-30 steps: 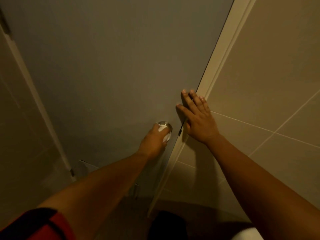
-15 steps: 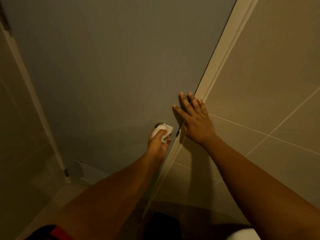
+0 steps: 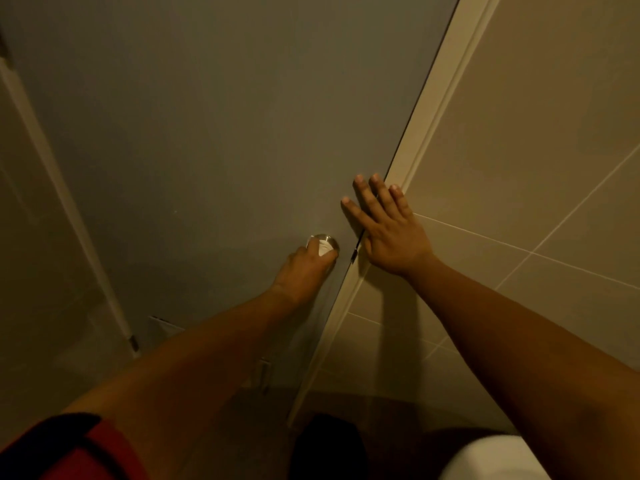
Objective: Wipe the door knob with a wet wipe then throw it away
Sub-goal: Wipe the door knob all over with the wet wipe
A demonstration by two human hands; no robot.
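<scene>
**Wipe pressed to the knob**

The left hand clutched the wet wipe against the door knob — projecting straight out of the grey door. Half a second before, the wipe draped over it. The right hand lay flat, fingers spread — holding nothing.

White wet wipe in the left grip over a silver door knob; plain grey-blue door above it, cream frame and beige tiled wall with pale grout lines to its right
</scene>
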